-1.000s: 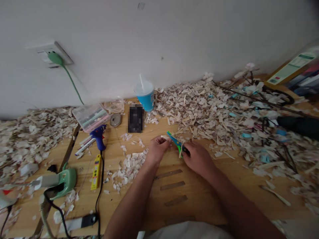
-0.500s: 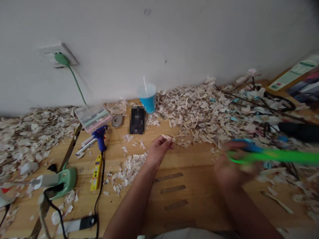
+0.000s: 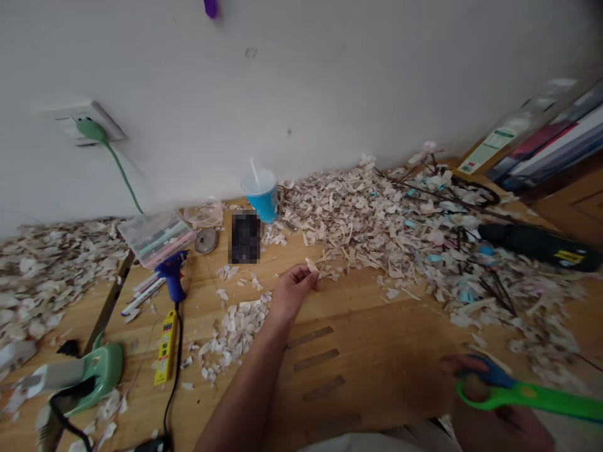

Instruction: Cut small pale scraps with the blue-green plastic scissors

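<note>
Beyond the left hand (image 3: 293,290), scraps (image 3: 346,213) crowd the cup (image 3: 264,204).

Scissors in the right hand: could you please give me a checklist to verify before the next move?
1. Scissors gripped: ok, right hand has the handles.
2. Scissors pointing away from left hand: ok.
3. Scissor tips intact: cannot tell, cut off at picture's right edge.
4. Pale scrap held: ok, in the left hand.
5. Cup upright: ok.
6. Glue gun apart from both hands: ok.
</note>
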Demonstrator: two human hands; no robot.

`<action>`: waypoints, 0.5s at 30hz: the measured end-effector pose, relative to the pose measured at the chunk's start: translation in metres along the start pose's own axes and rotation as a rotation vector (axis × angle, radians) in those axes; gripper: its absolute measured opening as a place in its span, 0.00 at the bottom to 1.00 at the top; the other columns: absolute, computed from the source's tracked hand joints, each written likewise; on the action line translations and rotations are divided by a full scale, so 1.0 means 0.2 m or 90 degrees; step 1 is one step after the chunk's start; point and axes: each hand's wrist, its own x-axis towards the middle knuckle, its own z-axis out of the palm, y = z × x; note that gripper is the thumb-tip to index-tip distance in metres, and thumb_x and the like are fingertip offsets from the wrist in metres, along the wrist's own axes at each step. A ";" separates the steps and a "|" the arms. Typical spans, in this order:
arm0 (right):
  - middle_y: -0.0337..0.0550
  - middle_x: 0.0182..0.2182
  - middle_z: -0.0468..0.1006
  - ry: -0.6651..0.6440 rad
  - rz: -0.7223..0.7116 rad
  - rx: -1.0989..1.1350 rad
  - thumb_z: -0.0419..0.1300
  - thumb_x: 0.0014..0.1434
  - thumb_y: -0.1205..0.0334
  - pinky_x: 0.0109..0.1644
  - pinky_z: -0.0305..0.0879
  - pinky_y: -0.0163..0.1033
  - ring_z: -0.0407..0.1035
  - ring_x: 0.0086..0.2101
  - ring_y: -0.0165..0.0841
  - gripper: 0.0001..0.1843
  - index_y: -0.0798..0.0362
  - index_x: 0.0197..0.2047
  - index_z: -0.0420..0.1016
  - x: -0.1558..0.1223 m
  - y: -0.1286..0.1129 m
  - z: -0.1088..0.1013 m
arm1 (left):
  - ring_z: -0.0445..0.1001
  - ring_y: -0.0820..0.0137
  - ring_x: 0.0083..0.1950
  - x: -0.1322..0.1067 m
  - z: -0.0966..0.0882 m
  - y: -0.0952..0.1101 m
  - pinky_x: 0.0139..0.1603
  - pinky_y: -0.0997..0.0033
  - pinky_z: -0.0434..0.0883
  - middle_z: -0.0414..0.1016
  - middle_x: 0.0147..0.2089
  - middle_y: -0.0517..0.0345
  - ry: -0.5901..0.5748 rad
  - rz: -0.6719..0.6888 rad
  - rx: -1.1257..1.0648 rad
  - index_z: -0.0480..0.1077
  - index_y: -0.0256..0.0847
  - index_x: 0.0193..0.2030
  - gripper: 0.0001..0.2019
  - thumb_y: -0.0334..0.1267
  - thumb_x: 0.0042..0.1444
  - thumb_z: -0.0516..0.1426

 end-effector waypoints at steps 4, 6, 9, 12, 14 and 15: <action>0.46 0.35 0.80 -0.001 0.005 0.115 0.64 0.52 0.46 0.50 0.71 0.58 0.76 0.41 0.48 0.15 0.43 0.40 0.76 0.10 -0.10 0.22 | 0.68 0.76 0.26 -0.03 0.02 0.02 0.32 0.76 0.64 0.73 0.24 0.60 -0.028 0.001 0.041 0.74 0.37 0.31 0.14 0.47 0.49 0.65; 0.47 0.42 0.80 -0.100 -0.008 0.133 0.64 0.53 0.47 0.51 0.71 0.53 0.75 0.44 0.45 0.19 0.46 0.46 0.75 0.20 -0.20 0.34 | 0.66 0.76 0.25 -0.04 0.04 0.03 0.30 0.76 0.62 0.72 0.23 0.60 -0.042 -0.002 0.085 0.74 0.36 0.30 0.14 0.47 0.49 0.65; 0.49 0.47 0.78 -0.217 -0.076 0.130 0.63 0.55 0.49 0.48 0.72 0.47 0.74 0.43 0.40 0.21 0.47 0.50 0.73 0.35 -0.31 0.50 | 0.65 0.77 0.24 -0.06 0.08 0.03 0.28 0.76 0.61 0.71 0.22 0.60 -0.062 -0.005 0.127 0.74 0.36 0.28 0.14 0.46 0.48 0.65; 0.46 0.40 0.79 -0.294 -0.119 0.116 0.65 0.53 0.51 0.45 0.71 0.43 0.74 0.39 0.37 0.20 0.50 0.47 0.74 0.43 -0.36 0.63 | 0.68 0.75 0.27 -0.08 0.09 0.02 0.30 0.75 0.63 0.74 0.26 0.59 -0.091 0.004 0.138 0.75 0.36 0.31 0.12 0.44 0.47 0.66; 0.44 0.35 0.79 -0.283 -0.120 0.110 0.64 0.54 0.51 0.43 0.71 0.43 0.73 0.35 0.36 0.16 0.51 0.42 0.75 0.47 -0.37 0.68 | 0.70 0.73 0.29 -0.08 0.08 0.02 0.32 0.74 0.64 0.76 0.29 0.57 -0.102 0.020 0.176 0.76 0.37 0.34 0.11 0.43 0.49 0.65; 0.44 0.34 0.79 -0.270 -0.117 0.108 0.63 0.54 0.51 0.42 0.71 0.43 0.73 0.34 0.36 0.15 0.52 0.41 0.75 0.48 -0.37 0.69 | 0.71 0.72 0.31 -0.08 0.07 0.02 0.34 0.74 0.66 0.77 0.31 0.56 -0.098 0.032 0.208 0.77 0.37 0.36 0.11 0.43 0.51 0.63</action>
